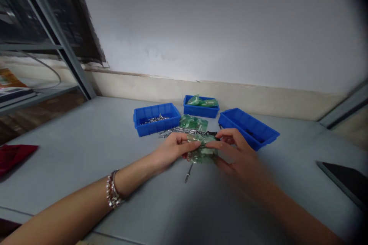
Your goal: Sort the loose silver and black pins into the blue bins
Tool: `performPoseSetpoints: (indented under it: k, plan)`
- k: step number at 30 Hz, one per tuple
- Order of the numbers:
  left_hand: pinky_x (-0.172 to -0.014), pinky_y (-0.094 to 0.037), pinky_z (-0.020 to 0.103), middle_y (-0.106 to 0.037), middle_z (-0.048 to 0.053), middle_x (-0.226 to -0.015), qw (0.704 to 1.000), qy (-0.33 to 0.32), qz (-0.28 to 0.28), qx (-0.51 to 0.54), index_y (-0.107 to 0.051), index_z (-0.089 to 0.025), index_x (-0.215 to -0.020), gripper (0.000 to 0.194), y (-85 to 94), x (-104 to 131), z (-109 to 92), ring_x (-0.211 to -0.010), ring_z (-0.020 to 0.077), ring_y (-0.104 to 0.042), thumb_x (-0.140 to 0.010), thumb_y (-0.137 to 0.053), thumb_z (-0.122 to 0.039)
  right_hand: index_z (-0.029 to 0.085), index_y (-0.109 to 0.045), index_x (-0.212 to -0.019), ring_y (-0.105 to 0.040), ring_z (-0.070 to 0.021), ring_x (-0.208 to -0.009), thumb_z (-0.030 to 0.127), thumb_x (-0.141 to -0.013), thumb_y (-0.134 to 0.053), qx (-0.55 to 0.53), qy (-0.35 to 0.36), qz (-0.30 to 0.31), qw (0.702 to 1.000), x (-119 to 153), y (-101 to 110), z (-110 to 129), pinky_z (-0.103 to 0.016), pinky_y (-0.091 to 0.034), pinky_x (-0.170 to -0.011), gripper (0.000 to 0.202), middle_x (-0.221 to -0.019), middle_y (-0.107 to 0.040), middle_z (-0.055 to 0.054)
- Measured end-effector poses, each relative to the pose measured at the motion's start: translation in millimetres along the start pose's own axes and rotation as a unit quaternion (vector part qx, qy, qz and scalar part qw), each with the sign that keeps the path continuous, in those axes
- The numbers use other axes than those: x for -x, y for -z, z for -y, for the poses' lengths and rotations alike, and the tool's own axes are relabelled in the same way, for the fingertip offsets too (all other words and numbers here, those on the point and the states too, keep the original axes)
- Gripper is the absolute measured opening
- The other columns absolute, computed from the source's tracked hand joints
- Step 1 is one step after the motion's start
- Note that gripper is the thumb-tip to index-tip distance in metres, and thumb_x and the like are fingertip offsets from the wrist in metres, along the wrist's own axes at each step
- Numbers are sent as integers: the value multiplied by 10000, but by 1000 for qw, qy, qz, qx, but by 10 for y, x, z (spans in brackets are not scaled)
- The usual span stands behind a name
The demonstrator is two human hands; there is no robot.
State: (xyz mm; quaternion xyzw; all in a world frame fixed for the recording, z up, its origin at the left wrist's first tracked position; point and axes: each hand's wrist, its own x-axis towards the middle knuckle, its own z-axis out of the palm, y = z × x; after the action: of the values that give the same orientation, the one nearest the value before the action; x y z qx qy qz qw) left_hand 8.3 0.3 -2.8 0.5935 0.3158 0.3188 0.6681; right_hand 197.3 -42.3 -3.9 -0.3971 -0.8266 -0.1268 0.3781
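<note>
My left hand (178,147), with a beaded bracelet at the wrist, grips a small clear green plastic bag (202,156) between thumb and fingers. My right hand (232,147) is at the bag's right side, its fingers bent against the upper edge; it is slightly blurred. Just below the bag, a single metal rivet-like pin (188,173) lies on the table. Behind my hands lie a row of similar metal pins (184,131) and another green bag (193,123). Small black pieces (212,134) show beside my right fingertips. What is inside the held bag is unclear.
A blue bin (156,127) at left holds metal pins. The back blue bin (201,111) contains green bags. In the right blue bin (248,126) are dark pieces. A dark flat device (345,182) lies far right, a red item (15,157) far left. A wall (212,26) rises behind.
</note>
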Motion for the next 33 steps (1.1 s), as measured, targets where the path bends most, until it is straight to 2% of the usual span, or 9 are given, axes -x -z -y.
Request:
performPoseSetpoints:
  k: [4, 7, 11, 14, 17, 21, 33]
  plan:
    - [-501, -263, 234, -483, 1, -589, 1000, -19, -14, -17, -568, -91, -697, 296, 13, -3, 7, -523, 74, -390, -732, -629, -379, 206, -525, -1050, -540, -194, -822, 205, -818, -485, -11, -71, 17, 997, -6, -9, 13, -306, -481, -670, 235, -951, -517, -83]
    - [-498, -263, 233, -483, 2, -604, 999, -35, -22, -28, -569, -85, -715, 278, 22, -8, 2, -526, 72, -389, -742, -620, -358, 205, -472, -1104, -554, -192, -822, 216, -853, -422, -38, -129, 27, 991, -25, 0, 27, -304, -477, -658, 256, -947, -560, -77]
    - [-487, -275, 226, -467, -8, -586, 997, -59, -17, -45, -555, -91, -691, 224, 3, -5, -35, -515, 66, -383, -750, -606, -301, 214, -500, -1078, -569, -179, -794, 276, -907, -328, -115, -194, 41, 973, -51, 49, 48, -294, -457, -653, 251, -911, -596, -58]
    - [-500, -313, 224, -474, -8, -595, 996, -76, -3, -45, -539, -102, -685, 181, -18, 2, -61, -529, 71, -406, -747, -596, -261, 220, -524, -1075, -566, -163, -721, 350, -916, -312, -198, -232, 84, 949, -60, 74, 53, -272, -437, -602, 295, -832, -610, -35]
    - [-497, -318, 221, -474, -4, -616, 993, -89, 1, -83, -541, -108, -699, 191, -18, 3, -50, -545, 76, -408, -750, -587, -286, 211, -563, -956, -524, -142, -618, 395, -896, -367, -247, -232, 145, 929, -58, 55, 48, -251, -396, -535, 275, -701, -580, -6]
    - [-435, -240, 211, -387, -34, -556, 976, -110, -5, -185, -546, -118, -677, 238, 6, 3, -2, -499, 66, -313, -761, -576, -339, 197, -541, -711, -457, -124, -549, 386, -849, -466, -246, -215, 192, 925, -58, -3, 47, -243, -338, -486, 246, -609, -518, 17]
    - [-471, -299, 219, -450, -25, -575, 932, -158, -26, -326, -566, -143, -675, 248, -7, 31, -3, -524, 86, -376, -799, -541, -357, 215, -386, -580, -419, -119, -499, 333, -864, -434, -224, -188, 151, 944, -67, -14, 41, -247, -288, -449, 311, -542, -419, 37]
